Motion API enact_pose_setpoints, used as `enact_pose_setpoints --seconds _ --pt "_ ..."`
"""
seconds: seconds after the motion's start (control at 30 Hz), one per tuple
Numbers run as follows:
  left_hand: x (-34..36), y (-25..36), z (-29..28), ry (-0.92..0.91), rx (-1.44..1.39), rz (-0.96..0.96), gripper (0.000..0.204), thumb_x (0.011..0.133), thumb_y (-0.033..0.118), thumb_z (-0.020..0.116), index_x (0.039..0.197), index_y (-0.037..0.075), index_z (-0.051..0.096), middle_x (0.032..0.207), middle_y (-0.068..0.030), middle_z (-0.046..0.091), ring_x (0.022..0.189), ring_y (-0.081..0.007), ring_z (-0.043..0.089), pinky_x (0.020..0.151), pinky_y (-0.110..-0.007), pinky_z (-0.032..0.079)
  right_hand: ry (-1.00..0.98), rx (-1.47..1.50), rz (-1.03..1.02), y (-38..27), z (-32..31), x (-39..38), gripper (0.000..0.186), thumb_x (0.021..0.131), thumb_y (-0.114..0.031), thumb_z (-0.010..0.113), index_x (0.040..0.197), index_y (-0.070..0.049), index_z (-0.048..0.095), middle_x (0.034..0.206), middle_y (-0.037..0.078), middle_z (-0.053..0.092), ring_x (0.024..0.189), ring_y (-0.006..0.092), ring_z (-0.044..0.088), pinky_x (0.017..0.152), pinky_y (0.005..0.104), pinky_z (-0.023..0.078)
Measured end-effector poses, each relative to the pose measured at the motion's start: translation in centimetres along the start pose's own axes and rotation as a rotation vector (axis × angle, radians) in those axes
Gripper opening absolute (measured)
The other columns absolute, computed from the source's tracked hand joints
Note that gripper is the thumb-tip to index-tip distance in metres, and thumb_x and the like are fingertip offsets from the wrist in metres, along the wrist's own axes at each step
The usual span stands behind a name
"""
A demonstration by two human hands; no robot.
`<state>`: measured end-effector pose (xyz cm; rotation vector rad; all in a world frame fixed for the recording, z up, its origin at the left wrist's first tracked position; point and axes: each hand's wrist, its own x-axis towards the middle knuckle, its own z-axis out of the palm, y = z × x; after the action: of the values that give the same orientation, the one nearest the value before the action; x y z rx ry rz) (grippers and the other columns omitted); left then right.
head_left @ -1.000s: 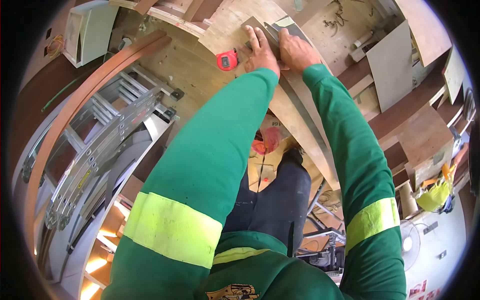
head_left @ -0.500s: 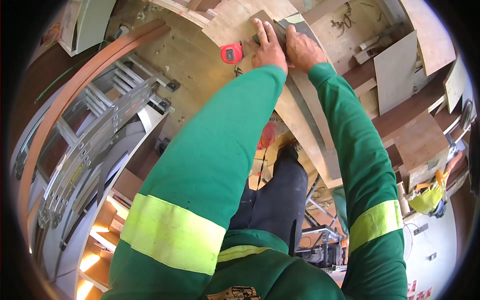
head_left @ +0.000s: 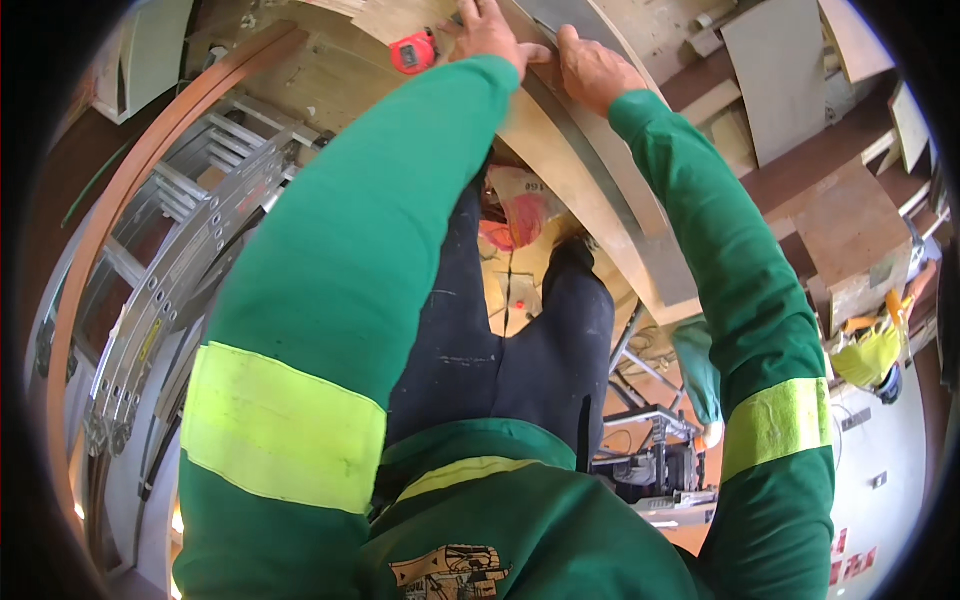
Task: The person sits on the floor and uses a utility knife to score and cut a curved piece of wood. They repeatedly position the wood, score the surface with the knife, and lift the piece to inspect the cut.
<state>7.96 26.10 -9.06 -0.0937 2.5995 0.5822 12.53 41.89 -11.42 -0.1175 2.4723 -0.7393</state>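
My left hand [head_left: 489, 38] rests near the top edge of the view on a long curved plywood strip [head_left: 566, 185]. Its fingers point away and its thumb is spread to the right; the fingertips are partly cut off. My right hand [head_left: 598, 74] bends over a grey-brown curved strip [head_left: 622, 165] lying on the plywood, its fingers closed on that piece and partly hidden. A narrow dark grey band [head_left: 590, 150] runs along the layered strips between the hands. Beside my left hand lies a red tape measure [head_left: 413, 53].
An aluminium ladder [head_left: 175, 270] and a curved brown wooden piece [head_left: 120, 200] stand at the left. Board offcuts [head_left: 775, 80] and a wooden box [head_left: 850, 235] lie at the right. Below the strips are a red-printed bag [head_left: 520, 210] and a black metal stand or machine [head_left: 650, 465].
The view has shifted, so hands and strips sit higher in it. My hands have moved apart; the left thumb now spreads to the right. More of the bag and my legs shows.
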Motion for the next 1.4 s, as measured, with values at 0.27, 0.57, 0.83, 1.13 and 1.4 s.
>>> enact_pose_setpoints --seconds 0.27,0.57,0.83,1.13,1.4 --pt "0.6 -1.6 -0.2 -0.001 -0.061 0.019 0.136 0.066 0.028 0.094 0.162 0.001 0.002 0.171 -0.0175 -0.009 0.157 -0.0349 0.009 0.126 -0.038 0.023 -0.117 -0.072 0.038 6.9 3.2 -15.5 0.011 0.099 -0.01 0.043 0.105 -0.001 0.044 0.086 0.028 0.067 0.083 0.0466 0.067 0.072 0.0548 0.053" --pt "0.4 -2.0 0.0 -0.016 0.184 -0.029 0.143 0.061 0.063 0.089 0.162 0.004 0.008 0.171 -0.0176 0.0 0.138 -0.05 0.043 0.115 -0.048 0.041 -0.095 0.025 0.265 5.8 2.1 -23.2 0.01 0.098 -0.009 0.045 0.104 -0.002 0.045 0.091 0.028 0.068 0.085 0.0468 0.067 0.075 0.0559 0.054" --pt "0.4 -1.2 0.0 -0.042 0.001 0.0 0.141 0.065 0.055 0.09 0.162 0.005 0.002 0.171 -0.0177 -0.004 0.148 -0.0457 0.03 0.118 -0.049 0.039 0.433 0.199 0.239 1.5 -6.3 -5.2 0.016 0.101 -0.021 0.054 0.107 -0.006 0.057 0.089 0.027 0.066 0.084 0.0495 0.063 0.073 0.0582 0.05" --pt "1.1 -2.9 1.1 0.036 0.164 0.022 0.143 0.064 0.056 0.091 0.163 0.006 0.0 0.172 -0.012 -0.005 0.128 -0.0434 0.058 0.091 -0.047 0.059 0.374 0.296 0.49 4.8 1.5 -19.8 0.021 0.099 -0.017 0.058 0.11 0.0 0.055 0.101 0.031 0.06 0.098 0.0503 0.058 0.085 0.0537 0.047" --pt "1.0 -1.9 0.6 -0.004 0.164 0.009 0.143 0.063 0.056 0.091 0.162 0.004 0.001 0.171 -0.016 -0.006 0.138 -0.0488 0.042 0.107 -0.048 0.047 0.265 0.193 0.306 2.4 0.7 -11.1 0.018 0.102 -0.017 0.051 0.106 0.0 0.048 0.109 0.029 0.06 0.106 0.0486 0.059 0.086 0.0562 0.048"
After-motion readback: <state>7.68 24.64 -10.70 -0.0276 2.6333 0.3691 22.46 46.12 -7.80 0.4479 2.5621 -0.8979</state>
